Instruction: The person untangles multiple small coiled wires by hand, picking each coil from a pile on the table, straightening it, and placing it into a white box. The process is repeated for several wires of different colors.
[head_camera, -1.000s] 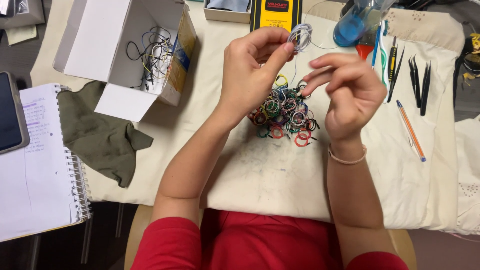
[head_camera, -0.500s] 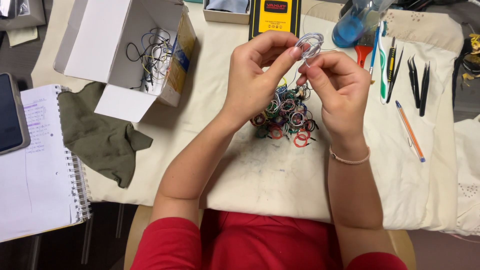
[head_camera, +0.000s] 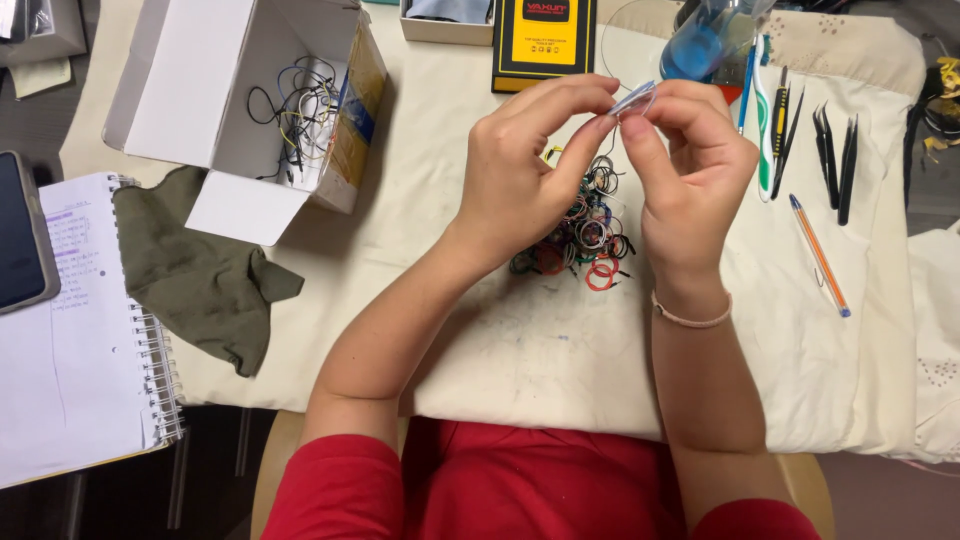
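Note:
Both my hands are raised above a pile of small coloured wire coils on a cream cloth. My left hand and my right hand meet at their fingertips and together pinch one small pale coil of wire. The coil is seen nearly edge-on, so its shape is hard to make out. The pile lies directly under my hands, partly hidden by them.
An open white cardboard box holding loose wires stands at the left. Below it lie an olive cloth and a spiral notebook. A yellow-and-black box sits at the top; tweezers, a screwdriver and an orange pen lie right.
My right hand has moved up and left to join my left hand at the coil. Both hands now pinch it, and the coil has turned from face-on to nearly edge-on.

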